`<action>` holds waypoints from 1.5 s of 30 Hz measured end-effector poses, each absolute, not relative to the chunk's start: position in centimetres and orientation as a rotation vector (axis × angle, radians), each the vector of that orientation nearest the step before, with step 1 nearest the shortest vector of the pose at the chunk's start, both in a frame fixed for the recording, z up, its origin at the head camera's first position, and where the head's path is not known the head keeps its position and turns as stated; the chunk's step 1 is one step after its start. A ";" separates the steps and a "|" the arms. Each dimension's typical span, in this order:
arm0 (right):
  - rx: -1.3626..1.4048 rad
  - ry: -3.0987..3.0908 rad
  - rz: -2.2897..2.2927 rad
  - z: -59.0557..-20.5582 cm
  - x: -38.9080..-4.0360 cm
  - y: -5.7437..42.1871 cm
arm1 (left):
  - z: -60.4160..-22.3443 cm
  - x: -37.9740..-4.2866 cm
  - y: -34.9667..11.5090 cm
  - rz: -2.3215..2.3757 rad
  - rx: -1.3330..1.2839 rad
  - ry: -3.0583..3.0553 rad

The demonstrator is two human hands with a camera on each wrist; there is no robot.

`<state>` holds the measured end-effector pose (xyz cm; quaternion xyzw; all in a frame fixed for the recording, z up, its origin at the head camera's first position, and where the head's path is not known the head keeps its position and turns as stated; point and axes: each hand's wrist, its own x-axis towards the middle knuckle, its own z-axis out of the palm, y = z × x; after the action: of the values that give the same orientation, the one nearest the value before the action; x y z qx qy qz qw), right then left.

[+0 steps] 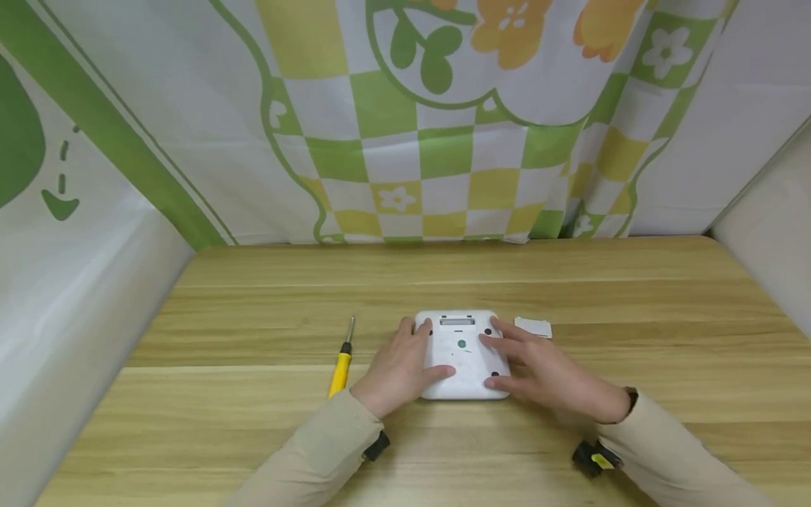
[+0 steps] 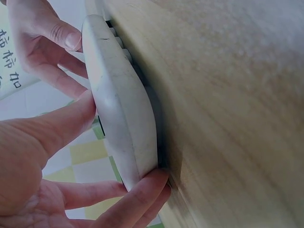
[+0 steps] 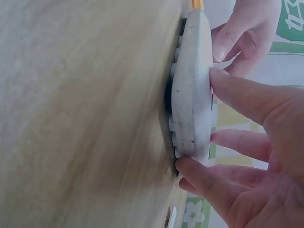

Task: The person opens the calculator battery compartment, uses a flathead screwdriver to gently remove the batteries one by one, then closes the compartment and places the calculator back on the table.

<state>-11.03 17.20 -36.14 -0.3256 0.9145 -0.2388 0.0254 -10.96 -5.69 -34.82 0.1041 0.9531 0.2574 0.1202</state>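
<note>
A white calculator [image 1: 469, 384] lies face down at the middle of the table, with keys showing along its underside in both wrist views. Its back has an uncovered battery slot [image 1: 457, 322] near the far edge and a green round mark. On its left side my left hand [image 1: 399, 366] holds it, thumb on the back and fingertips at the far corner. My right hand [image 1: 548, 370] holds the opposite side, its thumb and some fingers on the back and others at the edge [image 3: 185, 161]. The small white battery cover [image 1: 533, 327] lies just right of the calculator.
Left of my left hand lies a screwdriver [image 1: 342, 362] with a yellow handle, its tip pointing away from me. The wooden table [image 1: 633, 303] ends at a patterned curtain [image 1: 443, 162] behind. White sheeting [image 1: 95, 232] hangs along the left side.
</note>
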 end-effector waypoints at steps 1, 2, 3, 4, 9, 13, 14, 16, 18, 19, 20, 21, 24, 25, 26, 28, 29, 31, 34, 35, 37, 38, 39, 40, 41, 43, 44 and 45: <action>-1.007 2.822 -0.738 -36.1 -11.1 17.2 | -34.8 -11.0 -5.7 0.752 0.302 2.785; -1.006 2.815 -0.743 -36.1 -11.1 17.2 | -34.8 -11.0 -5.7 0.751 0.299 2.785; -1.007 2.810 -0.745 -36.1 -11.2 17.2 | -34.8 -11.0 -5.7 0.753 0.295 2.785; -1.008 2.803 -0.750 -36.0 -11.2 17.2 | -34.8 -11.0 -5.6 0.754 0.292 2.785; -1.000 2.772 -0.769 -35.9 -11.3 17.2 | -34.6 -10.9 -5.7 0.764 0.284 2.785; -0.981 2.759 -0.770 -35.8 -11.3 17.2 | -34.4 -10.7 -5.8 0.763 0.295 2.782; -0.977 2.755 -0.774 -35.8 -11.3 17.2 | -34.3 -10.7 -5.8 0.762 0.299 2.782; -0.972 2.747 -0.782 -35.7 -11.2 17.2 | -34.2 -10.6 -6.0 0.754 0.301 2.781; -0.971 2.740 -0.790 -35.7 -11.2 17.2 | -34.1 -10.6 -6.2 0.741 0.309 2.787; -0.971 2.737 -0.795 -35.6 -11.2 17.2 | -34.1 -10.6 -6.4 0.731 0.318 2.794; -0.971 2.741 -0.788 -35.6 -11.2 17.2 | -34.0 -10.6 -6.5 0.729 0.326 2.796; -0.967 2.745 -0.784 -35.6 -11.2 17.1 | -33.9 -10.5 -6.7 0.725 0.334 2.800; -0.964 2.753 -0.771 -35.6 -11.2 17.1 | -33.7 -10.5 -7.4 0.701 0.358 2.817; -0.959 2.758 -0.766 -35.7 -11.1 17.1 | -33.6 -10.4 -7.6 0.692 0.359 2.827; -0.953 2.760 -0.762 -35.7 -11.2 17.1 | -33.5 -10.4 -7.8 0.680 0.353 2.836; -0.947 2.763 -0.759 -35.7 -11.2 17.1 | -33.3 -10.4 -8.3 0.643 0.333 2.857; -0.945 2.764 -0.758 -35.7 -11.2 17.1 | -33.1 -10.3 -8.6 0.625 0.323 2.870; -0.936 2.764 -0.755 -35.7 -11.2 17.0 | -33.0 -10.3 -9.2 0.609 0.302 2.888; -0.931 2.760 -0.752 -35.7 -11.3 17.0 | -32.9 -10.3 -10.0 0.594 0.285 2.898; -0.931 2.763 -0.749 -35.7 -11.3 17.0 | -32.8 -10.3 -10.2 0.592 0.279 2.898; -0.935 2.769 -0.738 -35.6 -11.2 17.0 | -32.8 -10.3 -10.6 0.574 0.274 2.897; -0.942 2.774 -0.730 -35.6 -11.2 17.1 | -32.7 -10.3 -10.8 0.557 0.275 2.900; -0.947 2.779 -0.722 -35.5 -11.1 17.1 | -32.6 -10.3 -11.0 0.544 0.278 2.906; -0.954 2.784 -0.713 -35.5 -11.1 17.1 | -32.5 -10.3 -11.2 0.529 0.277 2.910; -0.962 2.787 -0.708 -35.4 -11.0 17.1 | -32.5 -10.3 -11.4 0.514 0.278 2.912; -0.965 2.793 -0.700 -35.4 -11.0 17.1 | -32.4 -10.2 -11.8 0.479 0.277 2.921; -0.969 2.794 -0.697 -35.4 -11.0 17.1 | -32.3 -10.2 -12.0 0.459 0.275 2.924; -0.971 2.795 -0.695 -35.4 -11.0 17.1 | -32.3 -10.1 -12.3 0.449 0.272 2.921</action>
<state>-11.05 17.07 -35.41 -0.3189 0.9185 -0.2283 0.0510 -10.13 -12.26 -32.32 0.0913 0.9805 0.1506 0.0866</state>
